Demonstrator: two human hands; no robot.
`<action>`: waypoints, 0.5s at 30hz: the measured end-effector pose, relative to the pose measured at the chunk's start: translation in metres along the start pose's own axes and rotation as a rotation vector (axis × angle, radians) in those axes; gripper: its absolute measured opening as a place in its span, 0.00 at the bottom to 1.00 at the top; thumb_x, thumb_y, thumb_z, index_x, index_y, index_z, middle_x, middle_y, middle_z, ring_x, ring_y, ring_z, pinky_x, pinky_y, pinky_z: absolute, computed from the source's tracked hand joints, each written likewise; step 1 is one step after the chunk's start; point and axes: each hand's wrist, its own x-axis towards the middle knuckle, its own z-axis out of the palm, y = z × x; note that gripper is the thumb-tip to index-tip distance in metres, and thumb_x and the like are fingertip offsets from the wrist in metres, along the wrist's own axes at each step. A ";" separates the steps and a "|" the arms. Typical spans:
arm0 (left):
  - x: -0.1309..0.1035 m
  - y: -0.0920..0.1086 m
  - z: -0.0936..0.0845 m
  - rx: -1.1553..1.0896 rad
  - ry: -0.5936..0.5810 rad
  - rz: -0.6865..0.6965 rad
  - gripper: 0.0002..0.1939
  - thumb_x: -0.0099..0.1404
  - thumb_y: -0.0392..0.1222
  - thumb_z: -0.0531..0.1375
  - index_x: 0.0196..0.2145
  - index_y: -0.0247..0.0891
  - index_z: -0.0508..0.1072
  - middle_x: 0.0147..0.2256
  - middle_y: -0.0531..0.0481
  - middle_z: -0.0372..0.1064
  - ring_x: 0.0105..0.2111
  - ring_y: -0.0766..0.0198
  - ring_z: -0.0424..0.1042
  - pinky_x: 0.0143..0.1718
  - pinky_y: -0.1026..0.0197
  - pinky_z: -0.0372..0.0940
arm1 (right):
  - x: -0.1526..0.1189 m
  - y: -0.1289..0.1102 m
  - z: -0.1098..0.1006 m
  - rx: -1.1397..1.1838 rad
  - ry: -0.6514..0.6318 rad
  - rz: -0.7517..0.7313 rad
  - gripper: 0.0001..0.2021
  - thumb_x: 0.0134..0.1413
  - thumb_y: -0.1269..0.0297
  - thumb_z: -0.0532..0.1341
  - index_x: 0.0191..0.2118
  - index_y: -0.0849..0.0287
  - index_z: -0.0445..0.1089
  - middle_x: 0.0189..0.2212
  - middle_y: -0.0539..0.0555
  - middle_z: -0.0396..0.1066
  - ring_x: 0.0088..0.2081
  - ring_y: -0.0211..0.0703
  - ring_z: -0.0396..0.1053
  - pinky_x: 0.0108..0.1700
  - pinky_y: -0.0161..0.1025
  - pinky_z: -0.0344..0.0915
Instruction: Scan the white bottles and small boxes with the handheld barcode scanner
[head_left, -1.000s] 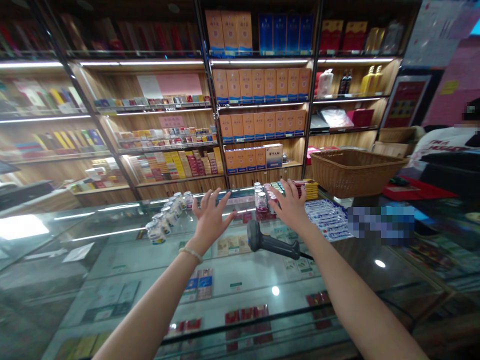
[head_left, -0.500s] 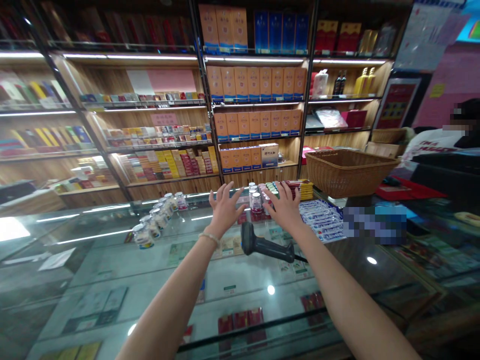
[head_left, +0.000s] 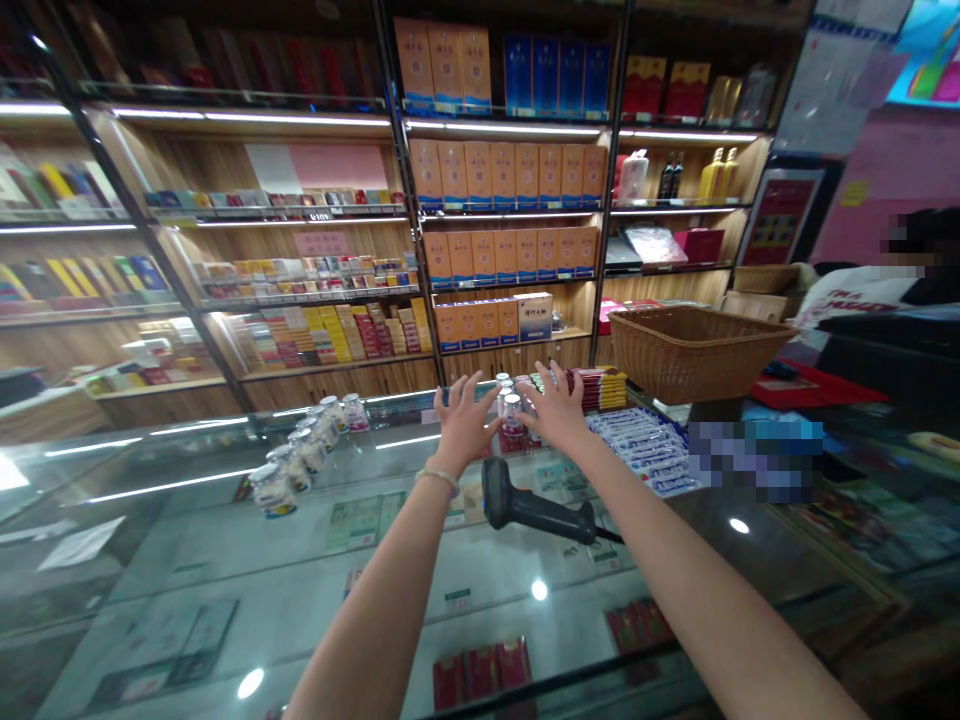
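My left hand [head_left: 466,428] is open, fingers spread, just left of a small group of white-capped bottles [head_left: 511,412] on the glass counter [head_left: 300,590]. On the other side of that group is my right hand [head_left: 559,410], also open with fingers apart. Both hands are close around the bottles; whether they touch them I cannot tell. A black barcode scanner [head_left: 536,508] lies on the glass between my forearms. Beyond my right hand sit stacked red and yellow packs [head_left: 604,388]. Blue-and-white packets [head_left: 641,450] lie in a row right of my right wrist.
Several white-capped bottles [head_left: 304,450] stand in a slanting row at left. A wicker basket [head_left: 697,350] rests on the counter at right, near a person in a white shirt [head_left: 847,295]. Shelves of orange boxes [head_left: 502,175] and small packs line the back wall.
My hands have drawn closer together around the bottle group, the left moving right and the right slightly left. Neither holds anything. The camera view has shifted a little.
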 end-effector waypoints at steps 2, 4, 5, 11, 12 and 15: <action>-0.002 -0.001 0.003 0.006 -0.006 -0.001 0.28 0.66 0.48 0.65 0.63 0.54 0.71 0.71 0.42 0.55 0.70 0.41 0.52 0.69 0.28 0.39 | 0.008 0.002 0.004 0.003 -0.019 -0.001 0.23 0.63 0.47 0.63 0.60 0.46 0.72 0.73 0.62 0.52 0.72 0.66 0.47 0.67 0.74 0.42; -0.003 -0.002 0.007 0.012 -0.004 0.005 0.26 0.66 0.49 0.64 0.62 0.55 0.72 0.70 0.43 0.56 0.69 0.42 0.53 0.69 0.28 0.39 | 0.013 0.004 0.007 0.006 -0.038 -0.015 0.23 0.61 0.46 0.64 0.59 0.46 0.74 0.73 0.61 0.52 0.72 0.66 0.48 0.67 0.75 0.41; -0.004 -0.003 0.009 0.015 -0.003 0.010 0.26 0.66 0.49 0.64 0.62 0.55 0.72 0.70 0.43 0.56 0.69 0.42 0.54 0.69 0.28 0.39 | 0.015 0.005 0.009 0.007 -0.047 -0.023 0.23 0.61 0.46 0.65 0.58 0.45 0.74 0.73 0.61 0.51 0.72 0.66 0.47 0.67 0.75 0.41; -0.007 -0.008 0.018 0.016 -0.019 0.016 0.27 0.66 0.49 0.65 0.62 0.56 0.71 0.70 0.43 0.56 0.69 0.43 0.53 0.69 0.27 0.38 | 0.018 0.009 0.018 0.007 -0.071 -0.038 0.22 0.58 0.46 0.67 0.56 0.45 0.76 0.73 0.59 0.52 0.72 0.66 0.47 0.67 0.75 0.40; -0.007 -0.009 0.019 0.015 -0.020 0.013 0.27 0.66 0.49 0.65 0.62 0.57 0.71 0.70 0.43 0.56 0.69 0.42 0.53 0.69 0.27 0.38 | 0.018 0.009 0.019 0.011 -0.068 -0.039 0.22 0.58 0.46 0.67 0.56 0.45 0.76 0.73 0.59 0.52 0.72 0.66 0.47 0.67 0.75 0.40; -0.007 -0.011 0.019 0.022 -0.021 0.008 0.27 0.65 0.49 0.65 0.62 0.57 0.71 0.71 0.43 0.56 0.69 0.42 0.53 0.69 0.27 0.38 | 0.017 0.007 0.021 0.018 -0.046 -0.046 0.21 0.59 0.46 0.66 0.55 0.46 0.76 0.72 0.60 0.53 0.72 0.66 0.47 0.67 0.75 0.40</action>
